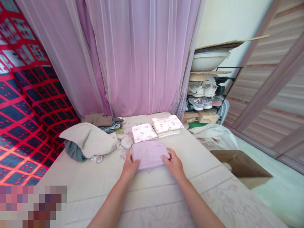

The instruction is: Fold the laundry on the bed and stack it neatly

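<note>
A folded lilac ribbed garment lies on the pale bed cover in front of me. My left hand grips its left edge, thumb on top and fingers at the side. At the right edge, my right hand holds it in the same way. Just behind it sits a small folded white printed cloth. To the right of that is a stack of folded printed clothes. On the left a loose heap of clothes includes a beige ribbed garment and a brown one.
A lilac curtain hangs behind the bed. Right of the bed are a shoe rack with white sneakers, a basin and an opened cardboard box on the floor. A red-and-black patterned cloth hangs at left.
</note>
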Demonstrator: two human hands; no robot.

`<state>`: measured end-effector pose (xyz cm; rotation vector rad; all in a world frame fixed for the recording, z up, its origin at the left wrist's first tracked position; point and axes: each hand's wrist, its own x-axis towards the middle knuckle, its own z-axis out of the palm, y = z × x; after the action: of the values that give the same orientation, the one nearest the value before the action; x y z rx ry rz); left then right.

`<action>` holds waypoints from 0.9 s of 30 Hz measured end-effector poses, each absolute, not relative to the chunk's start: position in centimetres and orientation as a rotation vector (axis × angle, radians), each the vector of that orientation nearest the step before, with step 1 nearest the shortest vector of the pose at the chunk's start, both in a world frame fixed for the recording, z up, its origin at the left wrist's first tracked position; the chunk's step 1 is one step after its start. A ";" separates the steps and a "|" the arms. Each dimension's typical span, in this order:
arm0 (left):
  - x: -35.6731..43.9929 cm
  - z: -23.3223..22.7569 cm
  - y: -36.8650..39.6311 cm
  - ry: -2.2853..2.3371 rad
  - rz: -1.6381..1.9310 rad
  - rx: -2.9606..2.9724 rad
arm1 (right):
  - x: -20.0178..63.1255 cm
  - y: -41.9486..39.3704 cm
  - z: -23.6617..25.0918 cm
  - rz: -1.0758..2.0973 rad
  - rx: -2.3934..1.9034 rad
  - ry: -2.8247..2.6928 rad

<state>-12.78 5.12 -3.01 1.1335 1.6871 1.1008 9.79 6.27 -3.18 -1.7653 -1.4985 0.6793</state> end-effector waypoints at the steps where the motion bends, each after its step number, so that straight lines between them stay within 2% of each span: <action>1: -12.6 -3.3 5.0 1.777 1.094 1.185 | 9.9 6.0 -3.5 0.685 -1.764 -1.494; 6: -11.7 -3.0 4.4 1.955 1.050 1.825 | 9.4 6.2 -2.6 0.646 -1.746 -1.509; 9: -10.7 -2.4 3.6 1.866 0.824 2.181 | 9.2 6.5 -2.2 0.539 -1.694 -1.542; 12: -9.9 -2.4 3.3 1.815 0.591 2.267 | 9.5 6.7 -2.4 0.545 -1.751 -1.545; 15: -9.7 -2.9 3.5 1.805 0.531 2.255 | 10.0 6.8 -2.7 0.672 -1.832 -1.540; 19: -10.4 -3.8 3.6 1.753 0.680 2.246 | 10.2 7.2 -2.1 0.770 -1.873 -1.533; 22: -11.3 -4.4 3.5 1.759 0.946 2.169 | 10.3 8.1 -1.5 0.812 -1.855 -1.562; 27: -12.1 -5.2 3.7 1.859 1.227 1.920 | 12.9 10.1 -1.1 0.637 -1.914 -1.439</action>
<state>-12.09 3.72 -5.16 1.9202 1.8594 1.2268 12.92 10.15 -1.06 -1.9143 -1.4390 0.6374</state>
